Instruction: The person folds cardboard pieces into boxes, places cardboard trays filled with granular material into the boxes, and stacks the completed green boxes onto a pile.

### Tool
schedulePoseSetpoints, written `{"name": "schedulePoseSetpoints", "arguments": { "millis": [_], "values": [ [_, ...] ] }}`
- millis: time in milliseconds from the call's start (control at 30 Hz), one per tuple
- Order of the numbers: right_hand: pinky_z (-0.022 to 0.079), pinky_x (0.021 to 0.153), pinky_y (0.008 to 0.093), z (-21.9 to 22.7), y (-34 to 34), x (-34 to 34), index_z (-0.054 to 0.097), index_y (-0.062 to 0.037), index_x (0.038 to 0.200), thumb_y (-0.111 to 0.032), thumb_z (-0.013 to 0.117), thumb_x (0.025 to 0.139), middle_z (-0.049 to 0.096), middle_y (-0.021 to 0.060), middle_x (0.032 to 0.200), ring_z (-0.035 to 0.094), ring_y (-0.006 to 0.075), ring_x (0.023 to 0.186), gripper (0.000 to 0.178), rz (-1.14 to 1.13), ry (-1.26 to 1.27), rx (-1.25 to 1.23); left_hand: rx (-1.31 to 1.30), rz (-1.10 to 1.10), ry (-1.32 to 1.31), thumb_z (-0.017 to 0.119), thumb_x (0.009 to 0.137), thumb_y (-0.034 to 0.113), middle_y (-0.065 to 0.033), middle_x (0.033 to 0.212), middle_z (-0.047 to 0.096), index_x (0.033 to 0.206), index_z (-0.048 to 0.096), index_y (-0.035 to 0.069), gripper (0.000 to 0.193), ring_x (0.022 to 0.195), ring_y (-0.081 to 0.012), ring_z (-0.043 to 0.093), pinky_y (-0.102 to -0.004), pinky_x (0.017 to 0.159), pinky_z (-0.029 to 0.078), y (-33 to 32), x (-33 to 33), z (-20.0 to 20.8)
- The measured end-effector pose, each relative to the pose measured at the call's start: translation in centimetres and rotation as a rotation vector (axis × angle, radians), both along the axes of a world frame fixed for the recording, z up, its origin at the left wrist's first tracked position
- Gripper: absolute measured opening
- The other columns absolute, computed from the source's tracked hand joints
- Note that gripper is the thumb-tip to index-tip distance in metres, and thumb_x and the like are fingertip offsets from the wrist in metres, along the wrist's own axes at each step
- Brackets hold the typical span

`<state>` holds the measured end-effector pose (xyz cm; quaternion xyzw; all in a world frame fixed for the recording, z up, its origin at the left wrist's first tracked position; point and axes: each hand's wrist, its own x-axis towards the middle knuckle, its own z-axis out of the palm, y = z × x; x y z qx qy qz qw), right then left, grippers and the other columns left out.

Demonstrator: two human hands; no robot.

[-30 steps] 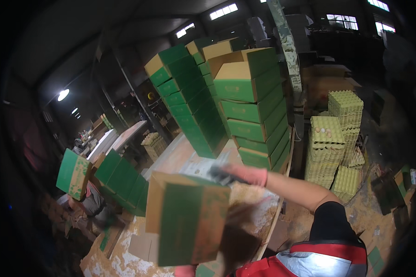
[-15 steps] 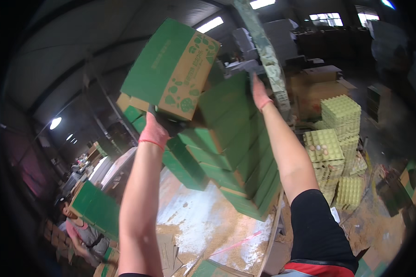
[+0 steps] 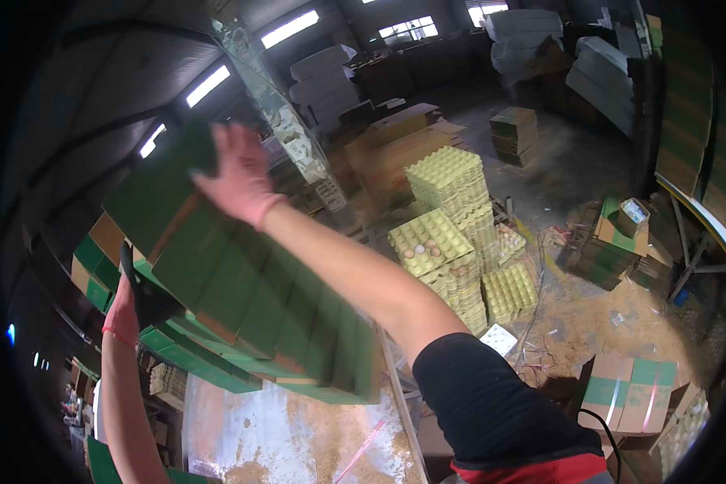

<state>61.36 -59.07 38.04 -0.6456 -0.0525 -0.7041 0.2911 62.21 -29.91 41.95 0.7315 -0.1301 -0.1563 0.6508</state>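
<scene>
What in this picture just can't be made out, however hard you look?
- Head view: the top green box is smeared by motion, so its print is unreadable.
- The right hand lies on it; blur hides its fingertips.
- The left hand is half hidden behind the stack of green boxes.
- The eggs on the egg trays are too small to count.
- The far left rim is too dark to see.

Dim hall, glaring skylights [image 3: 286, 28] (motion blur, dark fisheye rim).

Stacked green cartons [image 3: 242, 298] (brown-edged), left
</scene>
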Motion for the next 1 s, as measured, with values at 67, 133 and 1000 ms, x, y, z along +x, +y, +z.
{"name": "schedulePoseSetpoints", "arguments": {
  "millis": [67, 133, 1000],
  "values": [
    [0.021, 0.115, 0.0506, 3.6, 2.4, -1.5, 0.045, -0.0023, 0.137, -0.045, 0.067, 0.081, 0.041, 0.0225, 0.134, 0.034, 0.0398, 0.133, 0.073, 0.021, -0.137, -0.226, 0.240, 0.203, -0.310, 0.052, 0.092, 0.065, -0.0046, 0.069, 0.057, 0.113, 0.062, 0.011, 0.058, 0.053, -0.0170, 0.056, -0.0299, 0.048, 0.045, 2.6, 2.1, -0.1],
    [0.021, 0.115, 0.0508, 7.7, 6.0, -1.9, 0.060, -0.0072, 0.125, -0.048, 0.059, 0.087, 0.050, 0.0189, 0.135, 0.040, 0.0369, 0.132, 0.056, 0.044, -0.081, -0.434, 0.264, 0.352, -0.574, 0.053, 0.095, 0.057, -0.0002, 0.061, 0.051, 0.097, 0.064, 0.009, 0.049, 0.046, -0.0112, 0.051, -0.0261, 0.043, 0.039, 6.7, 2.3, -0.7],
    [0.047, 0.090, 0.0500, 6.6, -1.2, 13.3, 0.068, -0.0011, 0.088, -0.054, 0.038, 0.099, 0.068, 0.0254, 0.091, 0.063, 0.0447, 0.095, 0.062, 0.253, 0.096, -0.301, -0.759, 0.257, 0.643, 0.022, 0.082, 0.088, -0.0115, 0.138, 0.053, 0.143, 0.046, 0.013, 0.100, 0.120, -0.0352, 0.054, -0.0539, 0.094, 0.049, -11.8, 9.6, -54.0]
  ]
}}
